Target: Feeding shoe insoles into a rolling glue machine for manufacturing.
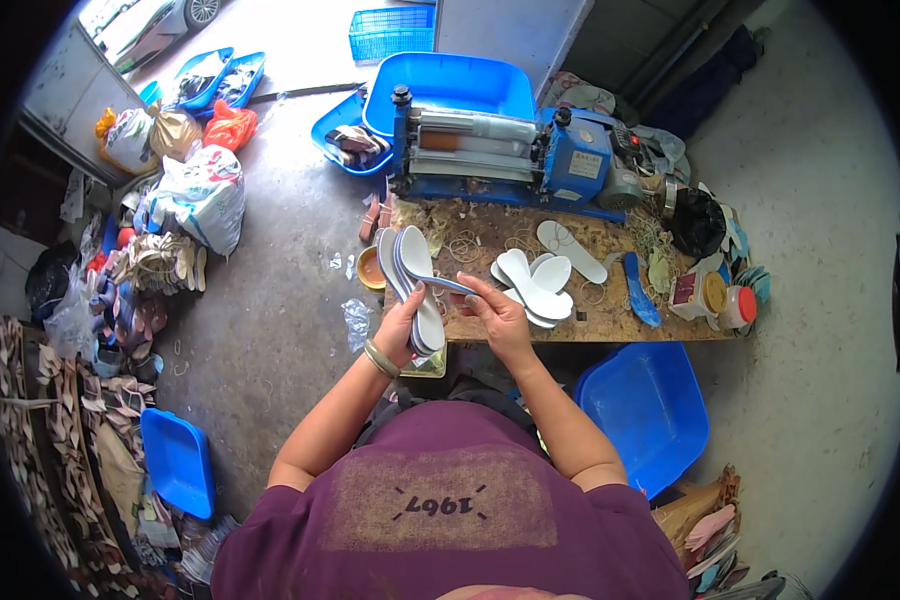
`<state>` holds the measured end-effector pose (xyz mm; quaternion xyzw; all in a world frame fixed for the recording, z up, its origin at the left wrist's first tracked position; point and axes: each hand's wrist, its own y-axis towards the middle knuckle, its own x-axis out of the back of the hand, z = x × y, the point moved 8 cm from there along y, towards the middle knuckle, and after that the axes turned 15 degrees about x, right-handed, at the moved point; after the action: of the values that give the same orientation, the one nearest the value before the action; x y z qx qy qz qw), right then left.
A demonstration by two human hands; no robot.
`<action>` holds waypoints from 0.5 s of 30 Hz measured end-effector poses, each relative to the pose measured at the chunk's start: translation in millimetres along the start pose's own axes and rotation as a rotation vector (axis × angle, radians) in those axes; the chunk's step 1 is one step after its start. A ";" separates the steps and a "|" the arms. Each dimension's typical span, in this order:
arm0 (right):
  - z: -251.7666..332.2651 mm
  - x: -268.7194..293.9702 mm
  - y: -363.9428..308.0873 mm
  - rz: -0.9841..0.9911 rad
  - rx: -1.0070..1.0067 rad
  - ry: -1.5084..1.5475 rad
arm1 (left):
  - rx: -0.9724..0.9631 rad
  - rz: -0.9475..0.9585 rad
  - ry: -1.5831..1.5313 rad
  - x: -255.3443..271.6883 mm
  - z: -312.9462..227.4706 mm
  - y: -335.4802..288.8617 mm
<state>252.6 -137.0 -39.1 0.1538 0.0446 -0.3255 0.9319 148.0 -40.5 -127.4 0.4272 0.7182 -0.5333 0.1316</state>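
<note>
Workbench (620,322): roller machine (475,150) along far edge; insole pile (545,285) nearer, right of centre; jar (740,307) at right end. Tub (650,410) below near edge, right; basin (450,85) behind machine. Plastic bag (200,195) on floor, far left of bench.

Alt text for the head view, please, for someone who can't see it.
A person's left hand grips a stack of white, blue-edged, sole-shaped pieces while the right hand holds the end of one, at a worn brown wooden workbench. More white sole-shaped pieces lie on it, in front of a blue machine with long rollers.
</note>
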 end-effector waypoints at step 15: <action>-42.6 96.9 -16.6 -0.337 -0.446 0.092 | 0.058 0.111 0.005 -39.4 -29.2 61.4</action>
<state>319.0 -193.3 -101.5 -0.0502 0.1821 -0.4506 0.8725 225.7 -29.4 -130.5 0.4712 0.6781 -0.5447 0.1466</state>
